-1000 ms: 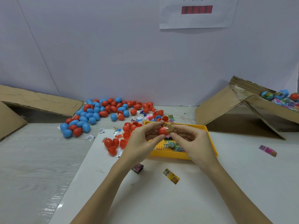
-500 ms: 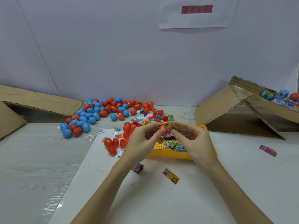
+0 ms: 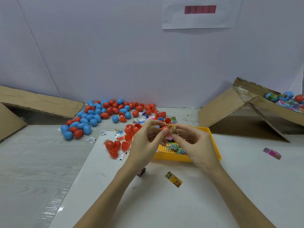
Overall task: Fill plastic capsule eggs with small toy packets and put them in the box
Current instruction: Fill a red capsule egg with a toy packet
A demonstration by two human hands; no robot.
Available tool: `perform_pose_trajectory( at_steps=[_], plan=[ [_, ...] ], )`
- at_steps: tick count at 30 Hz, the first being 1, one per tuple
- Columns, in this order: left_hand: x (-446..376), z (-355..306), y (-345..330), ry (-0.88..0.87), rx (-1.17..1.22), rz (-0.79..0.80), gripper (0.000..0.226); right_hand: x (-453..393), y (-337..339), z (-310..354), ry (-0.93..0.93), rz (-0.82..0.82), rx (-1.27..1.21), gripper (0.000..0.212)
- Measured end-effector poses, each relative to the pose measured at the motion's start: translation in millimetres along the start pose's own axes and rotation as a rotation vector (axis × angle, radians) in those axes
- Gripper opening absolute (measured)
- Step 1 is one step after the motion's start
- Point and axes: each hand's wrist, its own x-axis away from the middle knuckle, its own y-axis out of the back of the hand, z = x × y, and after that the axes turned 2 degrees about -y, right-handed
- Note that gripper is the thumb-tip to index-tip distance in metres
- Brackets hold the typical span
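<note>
Above the yellow tray [image 3: 215, 145], the left hand [image 3: 146, 142] pinches a red egg half [image 3: 165, 129] while the right hand [image 3: 195, 143] pinches a packet [image 3: 173, 130] at its mouth. The shell looks light, stiff and slick: grip its rim. The packet likely crumples.

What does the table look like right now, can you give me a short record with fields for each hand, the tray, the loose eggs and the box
left hand: left hand pinches a red egg half
right hand: right hand presses a folded brown toy packet at the egg half's opening
tray: yellow tray under the hands, packets inside
loose eggs: red and blue egg pile on the table, far left
box: cardboard box at right, filled eggs inside
stray packets: yellow packet, pink packet
</note>
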Motion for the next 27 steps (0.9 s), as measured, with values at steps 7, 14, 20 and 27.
perform_pose_trajectory(
  at_steps=[7,14,20,27],
  plan=[
    [3,-1,-4,-0.158,-0.128,0.091,0.048,-1,3,2,-0.091,-0.009,-0.108,0.036],
    [3,1,-2,-0.345,-0.337,-0.032,0.045,1,-1,10,-0.162,0.065,-0.237,0.039],
    [3,2,-2,-0.4,-0.428,-0.007,0.047,2,-4,16,-0.272,0.019,-0.391,0.033],
    [5,-1,-5,-0.368,-0.321,0.058,0.046,0,-1,21,-0.556,0.2,-0.858,0.029]
  ],
)
